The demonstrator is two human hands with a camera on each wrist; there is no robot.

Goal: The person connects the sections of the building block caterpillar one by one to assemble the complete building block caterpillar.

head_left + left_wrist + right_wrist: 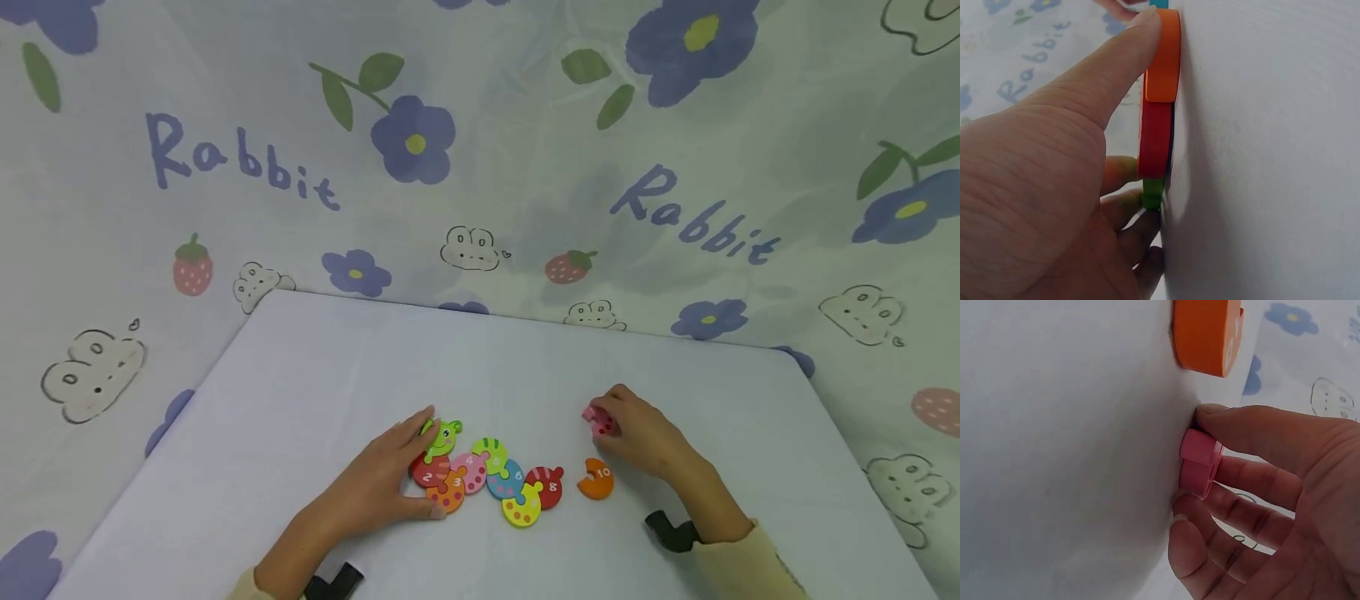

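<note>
A wooden caterpillar number puzzle lies on the white table, its green head [444, 440] at the left, then joined pieces, among them red 2 [429, 472], orange 3 [447, 493], blue 6 [506, 481] and red 8 [552, 487]. My left hand [378, 483] holds the head end of this chain, thumb against the orange 3 and fingers around the head. Farther right, my right hand [645, 433] pinches a loose pink puzzle piece [1199, 464] on edge at the tabletop. Between that hand and the chain lies a separate orange 10 piece [596, 483].
The white table [337, 358] reaches back to a patterned curtain [495, 167] with flowers and rabbits. Black wrist mounts [671, 533] sit by both wrists.
</note>
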